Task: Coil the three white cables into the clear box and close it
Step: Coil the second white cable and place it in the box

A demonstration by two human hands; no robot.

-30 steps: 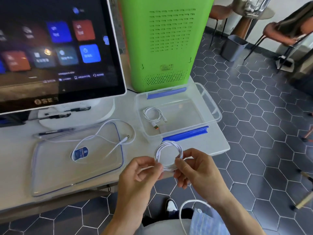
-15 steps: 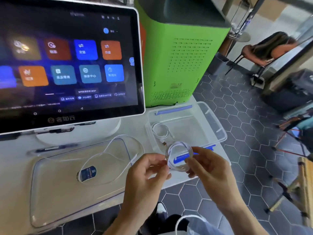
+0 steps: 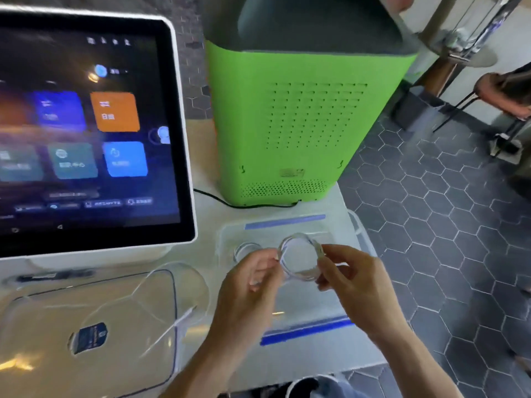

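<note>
A coiled white cable (image 3: 300, 275) hangs over the clear box (image 3: 356, 237), which has blue clips at its front and back. My left hand (image 3: 250, 285) pinches the coil's left side and my right hand (image 3: 347, 274) pinches its right side. Inside the box, a second coiled white cable (image 3: 244, 248) lies at the left, partly hidden by my left hand. A third white cable (image 3: 172, 328) lies loose across the clear lid (image 3: 43, 337) on the table to the left. The view is blurred.
A large touchscreen monitor (image 3: 86, 133) stands at the back left of the white table (image 3: 359, 354). A green machine (image 3: 301, 116) stands behind the box, its black cord on the table. Hexagon floor tiles and chairs lie to the right.
Both hands have carried the coiled cable forward from the table's front edge to above the open box. The camera view has tilted up and moved closer.
</note>
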